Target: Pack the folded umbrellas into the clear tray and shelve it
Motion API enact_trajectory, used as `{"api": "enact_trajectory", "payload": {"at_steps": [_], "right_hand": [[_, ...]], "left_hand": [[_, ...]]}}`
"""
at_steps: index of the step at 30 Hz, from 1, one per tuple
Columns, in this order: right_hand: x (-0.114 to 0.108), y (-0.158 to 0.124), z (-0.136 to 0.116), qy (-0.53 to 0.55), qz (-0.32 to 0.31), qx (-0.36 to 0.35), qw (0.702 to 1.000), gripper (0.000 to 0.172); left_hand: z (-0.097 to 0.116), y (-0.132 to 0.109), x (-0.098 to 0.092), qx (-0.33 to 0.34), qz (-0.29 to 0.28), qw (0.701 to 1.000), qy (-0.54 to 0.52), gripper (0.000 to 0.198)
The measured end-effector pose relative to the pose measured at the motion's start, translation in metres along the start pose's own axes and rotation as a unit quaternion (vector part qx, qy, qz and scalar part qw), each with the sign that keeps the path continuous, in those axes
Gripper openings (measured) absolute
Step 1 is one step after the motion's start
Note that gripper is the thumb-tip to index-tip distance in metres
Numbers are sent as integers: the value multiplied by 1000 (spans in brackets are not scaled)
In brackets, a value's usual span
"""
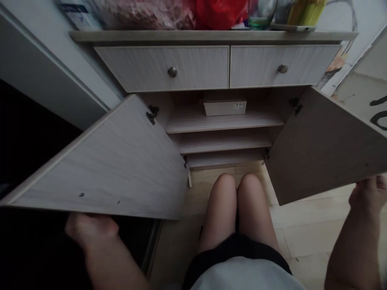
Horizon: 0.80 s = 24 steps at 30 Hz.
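I crouch in front of a pale wooden cabinet with both lower doors swung open. My left hand (90,228) is under the lower edge of the left door (105,169), its fingers hidden behind the panel. My right hand (367,195) is curled at the bottom edge of the right door (323,145). Inside are three shelves (223,123). A flat white box (225,107) lies on the top shelf. The two shelves below it look bare.
Two shut drawers with round knobs (172,72) sit above the doors. The cabinet top carries a red bag (220,14), a glass (261,14) and other items. My knees (236,201) are just in front of the lowest shelf. Light wood floor (305,225) at right.
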State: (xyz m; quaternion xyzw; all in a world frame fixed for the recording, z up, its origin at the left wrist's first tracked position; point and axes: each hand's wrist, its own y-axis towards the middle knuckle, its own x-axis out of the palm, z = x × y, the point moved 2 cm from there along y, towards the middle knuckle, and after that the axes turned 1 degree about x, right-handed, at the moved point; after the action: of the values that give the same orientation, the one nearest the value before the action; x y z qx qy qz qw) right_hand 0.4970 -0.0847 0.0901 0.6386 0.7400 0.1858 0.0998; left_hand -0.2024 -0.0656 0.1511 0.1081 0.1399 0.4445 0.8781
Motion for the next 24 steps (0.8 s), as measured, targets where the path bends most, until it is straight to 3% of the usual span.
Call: {"api": "enact_trajectory", "payload": {"at_steps": [3, 5, 8, 11, 16, 24], "right_hand": [[1, -24, -2, -6, -39, -23, 999, 47], [3, -41, -5, -23, -55, -33, 998, 42], [14, -67, -11, -40, -112, -41, 992, 37], [31, -93, -26, -55, -176, -79, 980, 33], [73, -136, -59, -20, -257, -136, 957, 32], [163, -188, -80, 4, -326, -156, 932, 38]], "left_hand": [[-21, -17, -1, 7, 106, 994, -37, 17], [-38, -28, 4, 35, 128, 991, -2, 7], [-59, -42, 18, 82, 116, 989, 37, 20], [-62, -53, 41, 159, 50, 985, 48, 30], [-34, -79, 98, 268, -49, 962, 34, 28], [-2, -102, 216, 286, -147, 947, -20, 35]]}}
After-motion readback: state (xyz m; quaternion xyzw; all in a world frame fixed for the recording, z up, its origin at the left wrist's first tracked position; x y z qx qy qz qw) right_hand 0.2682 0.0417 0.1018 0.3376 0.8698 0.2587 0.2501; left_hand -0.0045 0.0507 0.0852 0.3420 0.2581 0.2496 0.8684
